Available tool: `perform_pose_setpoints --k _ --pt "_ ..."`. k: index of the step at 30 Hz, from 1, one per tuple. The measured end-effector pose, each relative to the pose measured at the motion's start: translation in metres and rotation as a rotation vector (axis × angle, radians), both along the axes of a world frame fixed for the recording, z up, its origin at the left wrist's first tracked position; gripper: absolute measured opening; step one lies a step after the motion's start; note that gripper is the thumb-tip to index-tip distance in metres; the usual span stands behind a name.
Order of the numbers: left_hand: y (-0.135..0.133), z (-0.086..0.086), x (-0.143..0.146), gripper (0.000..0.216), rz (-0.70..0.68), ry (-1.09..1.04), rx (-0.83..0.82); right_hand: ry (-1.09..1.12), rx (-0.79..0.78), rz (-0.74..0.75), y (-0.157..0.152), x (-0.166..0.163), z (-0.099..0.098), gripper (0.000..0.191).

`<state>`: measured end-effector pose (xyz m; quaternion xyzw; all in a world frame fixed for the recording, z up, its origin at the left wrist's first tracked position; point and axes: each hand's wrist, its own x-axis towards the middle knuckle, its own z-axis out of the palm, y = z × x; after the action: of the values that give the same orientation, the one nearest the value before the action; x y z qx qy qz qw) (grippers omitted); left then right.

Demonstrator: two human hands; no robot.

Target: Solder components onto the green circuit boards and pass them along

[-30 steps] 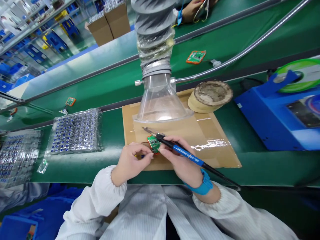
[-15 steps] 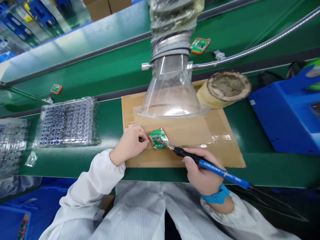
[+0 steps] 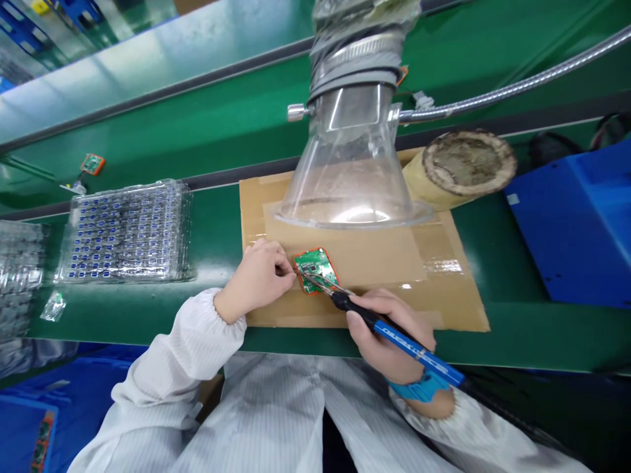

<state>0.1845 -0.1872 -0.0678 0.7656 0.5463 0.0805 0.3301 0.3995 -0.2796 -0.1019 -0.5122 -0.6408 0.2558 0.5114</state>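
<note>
A small green circuit board [image 3: 316,269] with an orange rim lies on a taped cardboard mat [image 3: 434,289]. My left hand [image 3: 259,274] is closed in a pinch at the board's left edge, holding something I cannot make out against it. My right hand [image 3: 389,332] grips a blue-handled soldering iron [image 3: 394,335] like a pen. The iron's metal tip rests on the near left part of the board. A blue wrist strap [image 3: 419,389] sits on my right wrist.
A clear fume hood [image 3: 352,164] on a grey hose hangs just behind the board. A worn sponge pad [image 3: 463,164] lies right of it and a blue machine [image 3: 576,230] further right. Plastic trays of small parts [image 3: 125,233] lie to the left. Another board [image 3: 92,163] sits on the far belt.
The board was laid flat on the cardboard from between my hands. My right hand drew back toward me, and the iron's tip came down onto the board's near left part.
</note>
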Motion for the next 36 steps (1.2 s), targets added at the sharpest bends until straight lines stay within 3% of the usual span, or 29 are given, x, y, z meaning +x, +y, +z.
perform_pose_setpoints --k 7,22,36 --pt "-0.0003 -0.0006 -0.0003 0.022 0.008 -0.021 -0.002 0.012 0.070 0.051 0.0019 0.0003 0.0007 0.026" --pt "-0.0011 -0.0020 -0.0003 0.022 0.020 -0.036 0.003 -0.020 0.060 0.062 0.0010 0.0009 0.0007 0.034" --pt "-0.0008 -0.0019 -0.0005 0.022 0.010 -0.035 0.004 -0.042 0.093 0.056 0.0036 0.0004 0.0016 0.028"
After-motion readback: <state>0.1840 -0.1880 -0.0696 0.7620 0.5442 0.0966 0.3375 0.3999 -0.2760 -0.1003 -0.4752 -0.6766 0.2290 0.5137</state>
